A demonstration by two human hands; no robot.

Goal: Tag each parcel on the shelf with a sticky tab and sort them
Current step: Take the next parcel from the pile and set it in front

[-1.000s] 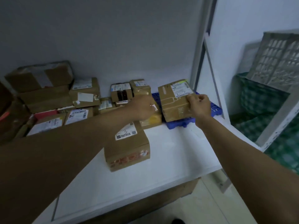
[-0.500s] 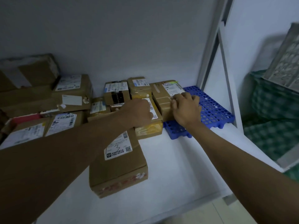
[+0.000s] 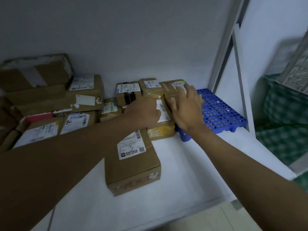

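Observation:
Several brown cardboard parcels with white labels lie on the white shelf. A parcel with a small yellow-green tab on its label sits at the back, partly on the blue perforated pallet. My right hand hovers over its front with fingers spread and straight, holding nothing. My left hand is curled into a fist over a tape-wrapped parcel; what it holds is hidden. A larger parcel lies nearest me, under my left forearm.
More parcels are stacked at the left and along the back wall. A grey metal shelf upright stands at the right. Beyond it are green checked cloth and a grey lattice crate.
My right hand set the tabbed parcel down at the back beside the others and let go, its fingers now spread. The left fist stayed over the taped parcel. The view shifted closer.

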